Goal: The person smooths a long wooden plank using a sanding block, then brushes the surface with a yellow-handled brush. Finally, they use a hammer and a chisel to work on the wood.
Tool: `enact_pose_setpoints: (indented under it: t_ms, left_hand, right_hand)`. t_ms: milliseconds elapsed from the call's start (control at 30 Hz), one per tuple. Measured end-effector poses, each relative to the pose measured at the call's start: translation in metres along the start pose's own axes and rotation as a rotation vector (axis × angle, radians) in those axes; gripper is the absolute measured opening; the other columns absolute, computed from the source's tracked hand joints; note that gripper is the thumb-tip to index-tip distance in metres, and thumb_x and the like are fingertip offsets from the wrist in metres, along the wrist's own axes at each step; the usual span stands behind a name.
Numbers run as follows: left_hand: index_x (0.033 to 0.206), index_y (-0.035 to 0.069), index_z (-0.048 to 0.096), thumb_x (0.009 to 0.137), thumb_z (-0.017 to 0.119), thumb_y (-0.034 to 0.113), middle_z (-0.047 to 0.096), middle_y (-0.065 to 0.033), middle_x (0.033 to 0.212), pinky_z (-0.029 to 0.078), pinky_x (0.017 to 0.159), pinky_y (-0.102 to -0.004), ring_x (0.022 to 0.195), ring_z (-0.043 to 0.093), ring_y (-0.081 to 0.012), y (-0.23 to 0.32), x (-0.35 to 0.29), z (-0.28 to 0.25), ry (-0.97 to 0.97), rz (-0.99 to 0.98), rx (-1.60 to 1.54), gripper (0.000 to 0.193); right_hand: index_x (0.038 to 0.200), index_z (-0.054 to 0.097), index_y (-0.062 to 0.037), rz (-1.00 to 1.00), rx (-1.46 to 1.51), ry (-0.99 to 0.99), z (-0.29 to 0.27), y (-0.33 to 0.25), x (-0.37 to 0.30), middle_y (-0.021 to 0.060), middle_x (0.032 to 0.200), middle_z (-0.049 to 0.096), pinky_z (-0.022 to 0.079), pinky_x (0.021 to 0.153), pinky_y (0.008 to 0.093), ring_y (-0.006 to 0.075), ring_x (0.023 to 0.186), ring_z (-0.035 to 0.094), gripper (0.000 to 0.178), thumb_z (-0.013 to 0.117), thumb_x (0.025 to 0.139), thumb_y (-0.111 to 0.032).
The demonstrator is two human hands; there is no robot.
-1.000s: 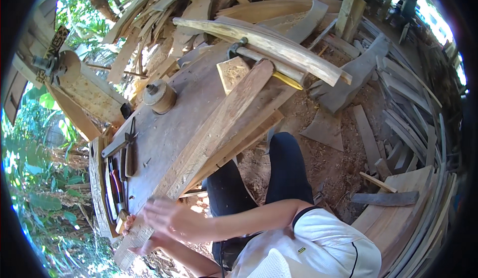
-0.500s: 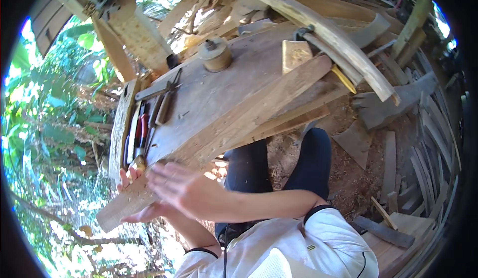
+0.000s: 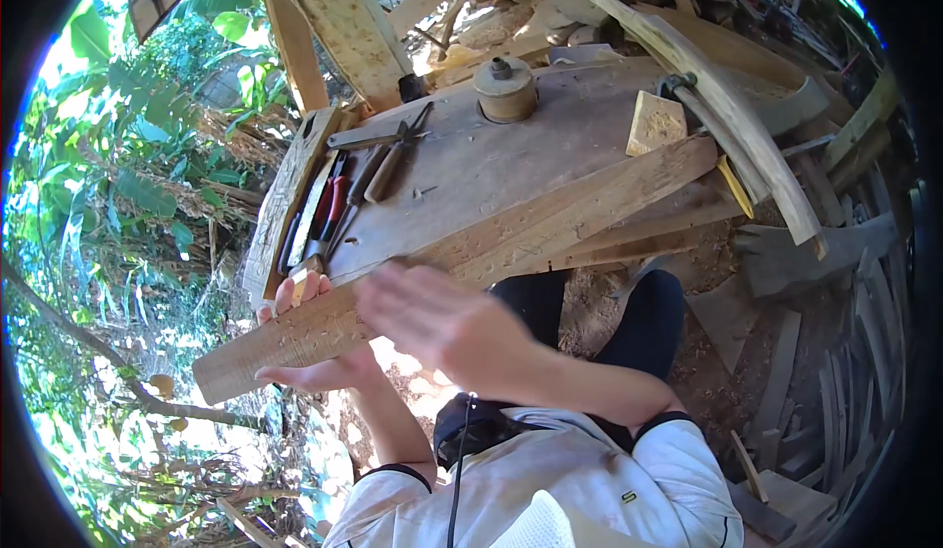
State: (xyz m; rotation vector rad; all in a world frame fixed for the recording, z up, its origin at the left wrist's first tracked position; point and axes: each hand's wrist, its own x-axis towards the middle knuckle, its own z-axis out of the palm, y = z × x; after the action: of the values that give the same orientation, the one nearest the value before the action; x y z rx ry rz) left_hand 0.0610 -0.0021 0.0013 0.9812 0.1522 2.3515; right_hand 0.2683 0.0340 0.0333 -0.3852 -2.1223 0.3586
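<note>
A long wooden plank (image 3: 550, 216) slants across the near edge of the workbench (image 3: 462, 170), its close end reaching out past the bench at the left. My left hand (image 3: 329, 371) holds that end from beneath, thumb along the near edge and fingertips curled over the far edge. On the plank's upper face lies my right hand (image 3: 447, 317), its fingers smeared by motion. A small dark patch shows by its fingertips; I cannot make out what it is. Small nicks mark the plank's surface.
Knives, a red-handled tool (image 3: 337, 199) and wooden-handled tools (image 3: 383, 170) lie on the bench's left side. Behind stands a round wooden container (image 3: 506, 88). A wood block (image 3: 656, 123), a hammer (image 3: 678, 84) and a long pale stick (image 3: 707, 86) lie at the right. Offcuts cover the ground.
My right hand has moved up and to the right along the plank. The whole view has shifted, so the bench sits further right. My left hand keeps its hold on the plank.
</note>
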Motion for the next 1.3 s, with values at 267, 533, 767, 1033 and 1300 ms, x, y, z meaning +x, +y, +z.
enact_pose_setpoints:
  t_ms: [267,533,767,1033,1300]
  left_hand:
    - [0.124,0.008,0.056,0.098,0.036,0.078,0.067,-0.02,0.119,0.05,0.103,-0.0624,0.114,0.066,-0.0492,0.004,0.008,0.016,0.002,0.016,0.016,0.077]
    - [0.162,0.003,0.02,0.088,0.031,0.092,0.04,-0.0391,0.151,0.029,0.122,-0.062,0.14,0.041,-0.0594,0.007,0.051,0.141,-0.052,0.212,0.32,0.117]
    - [0.16,-0.002,0.026,0.102,0.019,0.075,0.048,-0.0393,0.146,0.034,0.12,-0.0573,0.138,0.049,-0.0504,-0.042,0.022,0.11,-0.136,-0.108,0.525,0.097]
    - [0.158,0.003,0.035,0.104,0.046,0.056,0.058,-0.0221,0.143,0.04,0.116,-0.0504,0.137,0.054,-0.0354,-0.105,-0.046,0.1,-0.436,-0.626,0.729,0.077]
    - [0.145,0.001,0.055,0.085,0.081,0.045,0.071,-0.0161,0.128,0.057,0.096,-0.0422,0.123,0.066,-0.0236,-0.117,-0.076,0.074,-0.815,-0.811,1.071,0.078]
  right_hand:
    - [0.139,0.065,-0.0071,0.133,-0.619,0.022,-0.097,0.095,-0.069,0.0079,0.144,0.064,0.05,0.112,0.0421,0.0279,0.135,0.06,0.053,0.071,0.086,-0.007]
    - [0.127,0.07,-0.0043,-0.021,-0.639,0.333,-0.142,0.098,-0.01,0.0101,0.128,0.073,0.06,0.095,0.0399,0.029,0.115,0.072,0.036,0.064,0.091,-0.001]
    - [0.112,0.072,-0.0026,0.23,-0.565,0.662,-0.213,0.055,0.043,0.0108,0.077,0.073,0.049,0.053,0.0312,0.0229,0.059,0.069,0.018,0.067,0.101,-0.016]
    - [0.114,0.068,0.0071,0.217,-0.121,0.911,-0.241,0.026,0.011,0.0031,0.09,0.072,0.045,0.07,0.0207,0.0026,0.08,0.058,0.025,0.066,0.105,-0.016]
    - [0.115,0.066,0.0056,0.488,0.289,0.968,-0.192,0.073,-0.053,0.0022,0.098,0.069,0.045,0.079,0.0222,0.0054,0.086,0.057,0.029,0.067,0.104,-0.021]
